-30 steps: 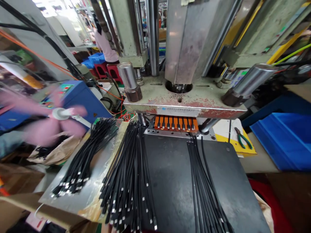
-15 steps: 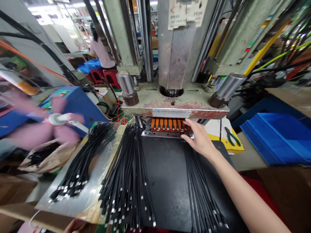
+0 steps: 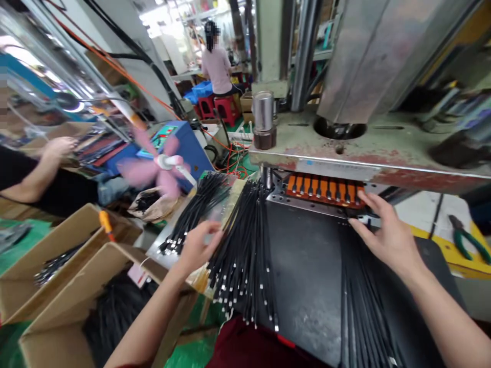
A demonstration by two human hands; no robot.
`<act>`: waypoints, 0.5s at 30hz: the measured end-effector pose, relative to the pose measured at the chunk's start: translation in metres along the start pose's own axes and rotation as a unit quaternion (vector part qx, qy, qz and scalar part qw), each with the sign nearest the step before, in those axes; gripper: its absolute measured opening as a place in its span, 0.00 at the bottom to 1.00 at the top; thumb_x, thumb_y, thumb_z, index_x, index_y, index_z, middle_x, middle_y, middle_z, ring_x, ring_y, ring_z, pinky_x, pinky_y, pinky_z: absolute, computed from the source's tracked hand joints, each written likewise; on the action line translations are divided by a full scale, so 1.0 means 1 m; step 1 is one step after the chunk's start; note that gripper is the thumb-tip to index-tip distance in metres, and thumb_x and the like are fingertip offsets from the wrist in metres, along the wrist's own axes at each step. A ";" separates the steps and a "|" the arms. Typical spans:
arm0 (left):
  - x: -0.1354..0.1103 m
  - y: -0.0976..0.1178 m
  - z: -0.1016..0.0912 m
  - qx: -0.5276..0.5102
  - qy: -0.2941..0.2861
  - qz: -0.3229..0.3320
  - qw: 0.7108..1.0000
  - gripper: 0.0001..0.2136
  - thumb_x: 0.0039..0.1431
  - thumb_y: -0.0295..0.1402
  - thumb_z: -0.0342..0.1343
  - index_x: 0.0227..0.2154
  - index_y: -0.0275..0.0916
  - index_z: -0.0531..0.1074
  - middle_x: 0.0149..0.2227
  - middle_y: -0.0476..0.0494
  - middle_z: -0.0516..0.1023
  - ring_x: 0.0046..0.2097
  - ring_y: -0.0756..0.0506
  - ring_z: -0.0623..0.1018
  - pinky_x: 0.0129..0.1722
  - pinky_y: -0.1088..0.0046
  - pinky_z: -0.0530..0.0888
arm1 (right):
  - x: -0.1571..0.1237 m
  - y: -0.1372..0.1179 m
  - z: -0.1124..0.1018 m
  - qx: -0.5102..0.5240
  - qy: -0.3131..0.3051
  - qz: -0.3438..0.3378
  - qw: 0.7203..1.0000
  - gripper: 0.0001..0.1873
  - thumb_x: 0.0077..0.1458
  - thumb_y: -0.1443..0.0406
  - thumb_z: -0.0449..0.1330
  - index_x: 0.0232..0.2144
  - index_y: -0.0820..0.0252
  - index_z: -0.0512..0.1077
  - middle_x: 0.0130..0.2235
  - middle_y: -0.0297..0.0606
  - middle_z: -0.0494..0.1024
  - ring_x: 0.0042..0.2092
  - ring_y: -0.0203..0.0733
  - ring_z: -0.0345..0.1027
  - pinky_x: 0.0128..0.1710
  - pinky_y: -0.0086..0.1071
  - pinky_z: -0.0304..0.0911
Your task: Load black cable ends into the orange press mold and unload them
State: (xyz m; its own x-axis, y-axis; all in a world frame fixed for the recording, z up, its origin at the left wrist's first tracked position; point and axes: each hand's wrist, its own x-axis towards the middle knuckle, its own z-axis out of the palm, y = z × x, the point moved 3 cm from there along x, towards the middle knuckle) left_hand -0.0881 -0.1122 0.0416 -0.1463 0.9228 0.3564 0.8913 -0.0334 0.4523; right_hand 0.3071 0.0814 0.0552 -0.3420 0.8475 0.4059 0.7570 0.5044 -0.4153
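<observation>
My left hand (image 3: 197,248) hovers by the middle bundle of black cables (image 3: 245,245), its thumb and fingers curved but apart, nothing visible between them. Partly behind it, another bundle of black cables (image 3: 207,197) with metal-tipped ends lies on a metal plate. My right hand (image 3: 389,237) reaches to the right end of an orange mould block (image 3: 326,190), thumb and fingers spread at its corner. Several black cable ends sit in a row in that block, under the press plate (image 3: 284,125). A third cable bundle (image 3: 360,296) hangs below my right hand over the black work surface (image 3: 303,266).
Green-handled pliers (image 3: 462,237) lie at the right. A pink fan (image 3: 166,163) spins at the left, near a blue machine (image 3: 192,148). Cardboard boxes (image 3: 49,324) with cables stand lower left. One co-worker's arm (image 3: 38,174) shows at left; another person (image 3: 217,64) sits farther back.
My view has turned left, so the press sits farther right. My left hand has risen from the lower edge to the cable bundles. My right hand stays at the mould's right end.
</observation>
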 end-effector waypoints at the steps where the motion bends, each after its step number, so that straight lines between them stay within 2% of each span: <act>1: 0.019 0.014 0.009 0.020 -0.050 0.059 0.997 0.10 0.64 0.35 0.47 0.39 0.37 0.70 0.37 0.43 0.75 0.40 0.47 0.75 0.43 0.70 0.71 | -0.006 0.003 -0.003 -0.027 0.015 0.005 1.000 0.33 0.57 0.57 0.57 0.61 0.58 0.54 0.56 0.48 0.68 0.48 0.50 0.69 0.42 0.37 0.64; 2: 0.037 0.026 0.019 0.051 -0.079 0.097 0.991 0.10 0.64 0.35 0.47 0.39 0.37 0.71 0.38 0.42 0.75 0.42 0.46 0.74 0.45 0.68 0.70 | -0.013 0.008 -0.006 -0.063 0.031 0.016 0.997 0.29 0.58 0.57 0.55 0.59 0.58 0.58 0.54 0.50 0.70 0.47 0.50 0.69 0.41 0.38 0.64; 4: 0.067 0.047 0.037 0.113 -0.105 0.119 0.981 0.11 0.64 0.37 0.48 0.37 0.36 0.71 0.38 0.41 0.73 0.43 0.44 0.73 0.46 0.67 0.70 | -0.027 0.019 -0.010 -0.153 0.023 0.055 0.986 0.21 0.59 0.54 0.51 0.49 0.59 0.68 0.46 0.51 0.74 0.43 0.54 0.70 0.37 0.41 0.64; 7: 0.093 0.065 0.060 0.194 -0.101 0.068 0.973 0.17 0.60 0.46 0.51 0.34 0.34 0.71 0.39 0.37 0.70 0.45 0.40 0.71 0.45 0.64 0.70 | -0.048 0.028 -0.004 -0.242 -0.096 0.129 0.957 0.23 0.60 0.48 0.48 0.36 0.58 0.73 0.37 0.49 0.75 0.35 0.56 0.71 0.29 0.42 0.62; 9: 0.101 0.070 0.071 0.238 -0.108 0.024 0.965 0.19 0.59 0.47 0.53 0.36 0.32 0.71 0.42 0.33 0.68 0.47 0.37 0.69 0.43 0.62 0.70 | -0.057 0.023 0.004 -0.246 -0.147 0.150 0.946 0.23 0.60 0.48 0.48 0.34 0.58 0.72 0.37 0.48 0.75 0.34 0.55 0.71 0.27 0.40 0.61; 12: 0.104 0.070 0.079 0.266 -0.132 -0.010 0.955 0.15 0.60 0.40 0.54 0.37 0.29 0.70 0.43 0.31 0.68 0.48 0.35 0.69 0.41 0.62 0.71 | -0.060 0.011 0.015 -0.233 -0.164 0.149 0.947 0.18 0.60 0.54 0.48 0.33 0.59 0.71 0.37 0.46 0.76 0.35 0.54 0.73 0.27 0.38 0.61; 15: 0.103 0.063 0.079 0.240 -0.147 -0.028 0.959 0.12 0.61 0.36 0.52 0.37 0.30 0.71 0.43 0.32 0.69 0.48 0.36 0.70 0.41 0.63 0.71 | -0.057 0.012 0.017 -0.219 -0.178 0.167 0.945 0.17 0.60 0.57 0.47 0.31 0.59 0.71 0.31 0.45 0.77 0.32 0.54 0.73 0.27 0.37 0.60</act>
State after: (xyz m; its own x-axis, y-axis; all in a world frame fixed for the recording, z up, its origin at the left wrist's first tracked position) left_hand -0.0134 0.0111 0.0421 -0.1358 0.9887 0.0639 0.9907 0.1355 0.0103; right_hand 0.3261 0.0422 0.0136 -0.1492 0.9886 -0.0204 0.9869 0.1476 -0.0645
